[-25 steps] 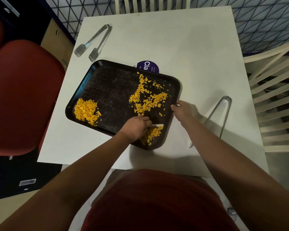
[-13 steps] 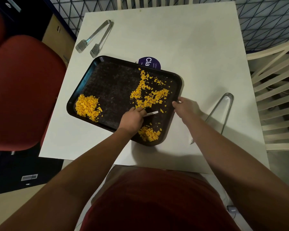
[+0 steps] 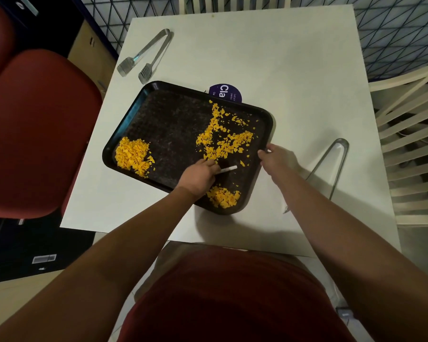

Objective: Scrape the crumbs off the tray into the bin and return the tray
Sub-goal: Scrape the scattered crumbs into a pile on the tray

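While the left hand (image 3: 198, 177) pinches a thin white stick-like scraper (image 3: 229, 168) in its curled fingers (image 3: 211, 166), its tip rests on the black rectangular plastic tray (image 3: 180, 134) just below the scattered orange crumbs (image 3: 224, 141). The right hand (image 3: 278, 160) grips the tray's right rim. Two heaps lie apart, at the near-left and near corners. I'd judge short, flat strokes toward one heap work best, with the tray steadied on the white surface (image 3: 294, 77); no bin is visible.
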